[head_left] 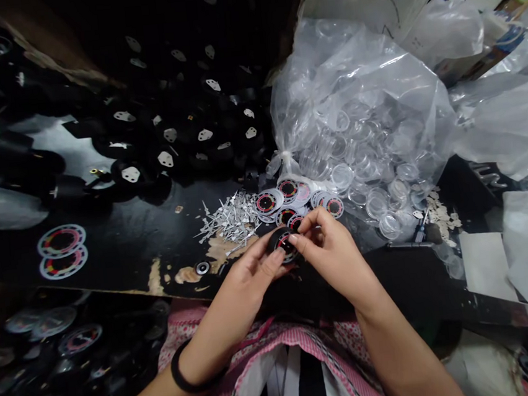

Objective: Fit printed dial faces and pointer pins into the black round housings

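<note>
Close over the near edge of the desk (124, 249), both hands meet on one small thing: a black round piece (281, 241) with a red-and-white dial set in its face, turned up toward the person. It sits between the two hands, above the lap rather than resting on the desk.

The left hand (248, 280) comes in from the left and below. Its fingers (270, 261) are curled under and against the piece's left side, cradling it. The right hand (332, 253) comes from the right and slightly above, with thumb and forefinger drawn narrow and pinching at the piece's right rim, tips touching the dial face. I cannot tell whether something tiny lies between those two fingertips. Being round, the piece has no long axis; what counts is that its face lies open to the right hand's fingertips while the left hand bears it from beneath.

Just beyond the hands lie a heap of loose dial discs (287, 199) and, to their left, a scatter of thin metal pins (229, 221). A clear bag of transparent caps (360, 132) slumps at the right, and dark housings (169, 138) are heaped farther back.
</note>
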Tool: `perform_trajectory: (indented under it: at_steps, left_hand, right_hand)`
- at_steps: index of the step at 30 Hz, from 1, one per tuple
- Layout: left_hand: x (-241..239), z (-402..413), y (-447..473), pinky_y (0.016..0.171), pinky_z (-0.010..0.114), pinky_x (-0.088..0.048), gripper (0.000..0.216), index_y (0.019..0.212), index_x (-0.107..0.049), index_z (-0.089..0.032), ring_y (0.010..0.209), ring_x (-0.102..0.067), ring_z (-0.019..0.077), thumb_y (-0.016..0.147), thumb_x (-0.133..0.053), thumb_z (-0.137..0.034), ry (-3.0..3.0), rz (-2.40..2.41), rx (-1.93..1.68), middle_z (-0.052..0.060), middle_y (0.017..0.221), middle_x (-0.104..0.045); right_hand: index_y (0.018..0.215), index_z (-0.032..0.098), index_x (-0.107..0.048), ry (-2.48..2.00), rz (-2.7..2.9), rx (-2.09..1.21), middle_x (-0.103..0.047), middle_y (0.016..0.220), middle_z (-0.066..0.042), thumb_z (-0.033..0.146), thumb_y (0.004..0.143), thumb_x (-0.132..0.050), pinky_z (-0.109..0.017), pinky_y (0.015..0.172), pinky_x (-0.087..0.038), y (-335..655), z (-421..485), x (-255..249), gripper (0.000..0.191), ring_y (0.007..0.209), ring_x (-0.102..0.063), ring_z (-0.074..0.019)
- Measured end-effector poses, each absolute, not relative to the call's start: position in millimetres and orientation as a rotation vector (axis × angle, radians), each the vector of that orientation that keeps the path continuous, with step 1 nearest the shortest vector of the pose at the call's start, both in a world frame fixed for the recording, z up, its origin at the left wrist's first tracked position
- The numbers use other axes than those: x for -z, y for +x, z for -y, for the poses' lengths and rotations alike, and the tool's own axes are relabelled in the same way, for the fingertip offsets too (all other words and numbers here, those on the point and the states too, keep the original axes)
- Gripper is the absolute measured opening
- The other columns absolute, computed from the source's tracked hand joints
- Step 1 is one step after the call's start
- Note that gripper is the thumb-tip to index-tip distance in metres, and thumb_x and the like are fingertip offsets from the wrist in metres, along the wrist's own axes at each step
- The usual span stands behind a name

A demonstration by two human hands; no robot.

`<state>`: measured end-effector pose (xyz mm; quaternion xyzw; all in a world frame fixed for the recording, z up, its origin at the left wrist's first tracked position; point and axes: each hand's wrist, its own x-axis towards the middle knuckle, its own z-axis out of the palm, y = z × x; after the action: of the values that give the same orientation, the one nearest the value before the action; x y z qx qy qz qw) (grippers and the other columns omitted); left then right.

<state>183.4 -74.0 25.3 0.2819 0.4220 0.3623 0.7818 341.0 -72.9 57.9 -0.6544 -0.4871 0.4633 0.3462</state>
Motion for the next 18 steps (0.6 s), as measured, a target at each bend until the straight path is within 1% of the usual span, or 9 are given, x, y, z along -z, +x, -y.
perform_trajectory:
  at_steps: [2, 4, 6, 8, 9, 11, 14, 16, 18]
  left_hand:
    - [-24, 75, 183, 0.098, 0.042, -0.057, 0.036, 0.117, -0.073, -0.028, 0.117, -0.067, 0.0294, 0.082, -0.077, -0.039, 0.613, -0.918, -0.753, 0.005, 0.126, -0.072]
    - [-21, 78, 178, 0.097, 0.044, -0.057, 0.037, 0.112, -0.074, -0.024, 0.113, -0.069, 0.0315, 0.078, -0.08, -0.038, 0.631, -0.961, -0.733, 0.007, 0.117, -0.075]
    - [-15, 82, 168, 0.097, 0.045, -0.056, 0.038, 0.106, -0.076, -0.022, 0.111, -0.069, 0.0336, 0.073, -0.083, -0.038, 0.66, -1.039, -0.738, 0.008, 0.111, -0.076]
    - [-9, 86, 155, 0.099, 0.046, -0.055, 0.039, 0.106, -0.076, -0.022, 0.112, -0.069, 0.0338, 0.071, -0.084, -0.037, 0.652, -1.126, -0.772, 0.008, 0.109, -0.077]
    - [-7, 88, 148, 0.1, 0.046, -0.055, 0.038, 0.106, -0.075, -0.022, 0.111, -0.069, 0.0333, 0.072, -0.084, -0.037, 0.618, -1.163, -0.808, 0.008, 0.109, -0.077]
    - [-5, 88, 138, 0.099, 0.047, -0.055, 0.034, 0.105, -0.075, -0.023, 0.108, -0.071, 0.0307, 0.075, -0.082, -0.037, 0.511, -1.205, -0.914, 0.006, 0.109, -0.077]
    - [-11, 81, 136, 0.1, 0.043, -0.055, 0.024, 0.103, -0.074, -0.023, 0.106, -0.072, 0.0258, 0.081, -0.077, -0.032, 0.387, -1.15, -1.052, 0.005, 0.108, -0.078]
    - [-17, 74, 140, 0.103, 0.041, -0.053, 0.019, 0.103, -0.074, -0.023, 0.11, -0.07, 0.0234, 0.084, -0.073, -0.027, 0.35, -1.073, -1.085, 0.004, 0.11, -0.077]
    - [-21, 66, 143, 0.106, 0.041, -0.051, 0.015, 0.1, -0.074, -0.023, 0.112, -0.069, 0.0222, 0.085, -0.071, -0.025, 0.321, -1.022, -1.121, 0.003, 0.11, -0.078]
  right_hand:
    - [0.091, 0.023, -0.054, -1.71, 1.27, -1.238, -0.06, 0.082, 0.003, 0.032, 0.083, -0.068, -0.025, 0.06, -0.045, 340, 79, -57, 0.019, 0.065, -0.055, -0.0111]
    - [0.096, 0.023, -0.056, -1.69, 1.287, -1.286, -0.064, 0.089, 0.001, 0.03, 0.086, -0.064, -0.026, 0.064, -0.048, 338, 85, -56, 0.015, 0.07, -0.06, -0.0122]
    - [0.098, 0.023, -0.059, -1.661, 1.371, -1.298, -0.068, 0.091, 0.001, 0.026, 0.089, -0.06, -0.027, 0.069, -0.05, 335, 87, -55, 0.01, 0.076, -0.063, -0.0134]
    - [0.099, 0.022, -0.062, -1.642, 1.576, -1.26, -0.07, 0.092, 0.0, 0.024, 0.092, -0.058, -0.028, 0.075, -0.05, 329, 82, -54, 0.008, 0.082, -0.065, -0.015]
    - [0.099, 0.021, -0.064, -1.649, 1.727, -1.193, -0.072, 0.094, -0.002, 0.023, 0.094, -0.057, -0.03, 0.079, -0.049, 326, 76, -54, 0.009, 0.085, -0.065, -0.0165]
    - [0.099, 0.019, -0.066, -1.717, 2.055, -0.932, -0.073, 0.099, -0.006, 0.022, 0.097, -0.053, -0.036, 0.086, -0.046, 317, 62, -51, 0.014, 0.094, -0.065, -0.0214]
    - [0.102, 0.017, -0.067, -1.828, 2.41, -0.471, -0.072, 0.106, -0.011, 0.021, 0.098, -0.049, -0.042, 0.088, -0.042, 302, 41, -47, 0.018, 0.101, -0.063, -0.0288]
    - [0.105, 0.015, -0.066, -1.834, 2.529, -0.333, -0.071, 0.107, -0.014, 0.022, 0.099, -0.048, -0.043, 0.085, -0.042, 295, 31, -45, 0.02, 0.101, -0.063, -0.0314]
    - [0.104, 0.013, -0.065, -1.83, 2.592, -0.308, -0.072, 0.104, -0.017, 0.024, 0.1, -0.046, -0.044, 0.083, -0.041, 290, 25, -45, 0.023, 0.099, -0.064, -0.0329]
